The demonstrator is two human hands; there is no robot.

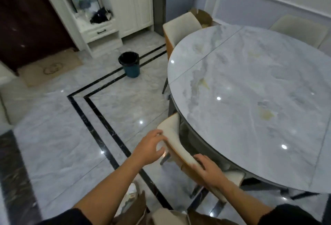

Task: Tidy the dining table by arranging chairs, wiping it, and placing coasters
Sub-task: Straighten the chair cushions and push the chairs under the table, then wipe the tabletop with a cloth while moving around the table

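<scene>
Open floor [71,126] left of the table [250,81] — chair [172,136] close at its rim, bin [131,67] beyond.

The seat of the chair [172,142] under both hands is mostly hidden beneath the table [250,90], whose top is cut off by the picture's edge far right of the right hand [209,171]. The fingertips [160,132] of the left hand [150,147] are blurred. A far chair [300,27] beyond the right hand is largely hidden behind the tabletop.
</scene>
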